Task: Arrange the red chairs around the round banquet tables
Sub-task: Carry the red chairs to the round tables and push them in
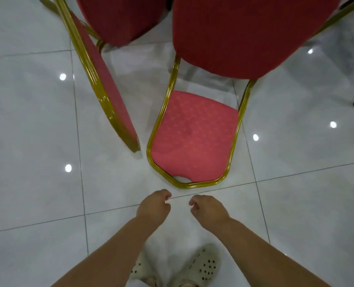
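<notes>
On the tiled floor (33, 125), toward its far left, you have a red chair (107, 79) seen edge-on, its gold frame running down to a point just left of the middle chair. That middle red chair (194, 137) stands straight ahead of you, its backrest nearest you and its seat beyond. Your left hand (154, 206) hovers near the lower rim of that backrest, apart from it, fingers loosely curled and holding nothing. Your right hand (210, 208) is the same: relaxed, empty, just short of the frame. Expect a stiff metal frame with padded fabric, probably moderately heavy and awkward rather than fragile; the polished tubing may be slick. Take hold of the top bar of the backrest, one grip at each corner. No round desk shows here, so you cannot tell how far the chair must travel.
</notes>
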### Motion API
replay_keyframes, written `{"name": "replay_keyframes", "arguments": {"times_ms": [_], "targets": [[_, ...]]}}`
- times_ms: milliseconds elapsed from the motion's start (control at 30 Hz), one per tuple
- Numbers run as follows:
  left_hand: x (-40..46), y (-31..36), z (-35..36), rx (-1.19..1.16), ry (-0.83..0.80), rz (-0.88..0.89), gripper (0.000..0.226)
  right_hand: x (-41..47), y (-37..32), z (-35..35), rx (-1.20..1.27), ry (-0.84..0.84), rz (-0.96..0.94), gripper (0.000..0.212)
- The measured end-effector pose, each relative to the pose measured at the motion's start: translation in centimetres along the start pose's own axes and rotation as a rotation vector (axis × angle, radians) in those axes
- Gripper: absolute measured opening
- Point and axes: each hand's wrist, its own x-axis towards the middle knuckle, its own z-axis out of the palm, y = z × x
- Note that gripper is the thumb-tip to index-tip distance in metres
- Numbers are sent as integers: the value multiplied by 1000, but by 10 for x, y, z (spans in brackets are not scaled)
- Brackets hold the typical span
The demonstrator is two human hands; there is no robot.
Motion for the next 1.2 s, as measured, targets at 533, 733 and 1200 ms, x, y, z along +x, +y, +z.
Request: {"name": "replay_keyframes", "arguments": {"times_ms": [533, 733, 1200], "targets": [[187, -69, 97, 786, 164, 754, 51, 185, 70, 127, -297, 429, -230, 52], [197, -56, 91, 887, 178, 843, 35, 194, 71, 141, -295, 467, -222, 43], [124, -25, 72, 986, 145, 891, 33, 112, 67, 103, -377, 431, -296, 33]]}}
